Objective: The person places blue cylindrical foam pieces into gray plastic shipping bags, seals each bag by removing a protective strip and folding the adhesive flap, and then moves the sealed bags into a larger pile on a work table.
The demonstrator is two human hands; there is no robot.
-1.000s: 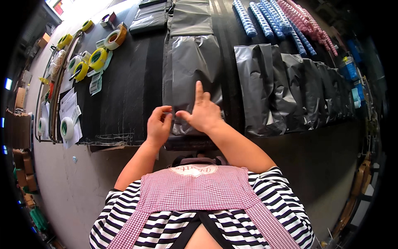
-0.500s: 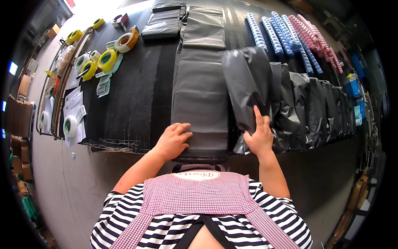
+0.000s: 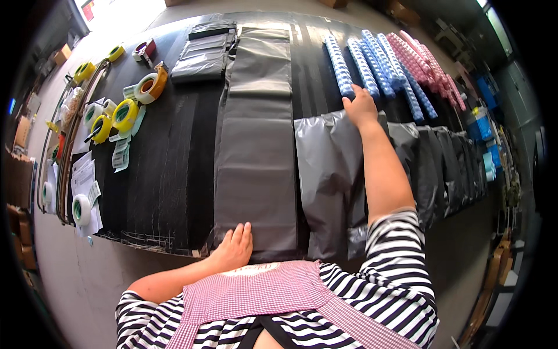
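Observation:
My left hand (image 3: pixel 233 249) lies flat, fingers stretched out, on the near end of a long stack of flat dark grey plastic bags (image 3: pixel 256 145). My right hand (image 3: pixel 361 107) reaches across the table with fingers apart, at the near end of a blue-and-white patterned roll (image 3: pixel 338 67); whether the fingertips touch it I cannot tell. Under my right wrist and forearm, a grey plastic bag (image 3: pixel 326 174) lies at the table's front edge, right of the stack. Further right, several filled-looking grey bags (image 3: pixel 427 168) overlap in a row.
More blue-and-white rolls (image 3: pixel 363 67) and pink-and-white rolls (image 3: pixel 410 58) lie at the far right. A folded pile of grey bags (image 3: pixel 200 55) sits at the back. Tape rolls (image 3: pixel 124 115), a tape dispenser (image 3: pixel 152 85) and papers (image 3: pixel 86 177) are on the left of the black table (image 3: pixel 163 180).
My right hand has let go of the grey bag, now laid down beside the stack, and has moved forward to the blue-and-white rolls. My left hand stays on the stack's near end.

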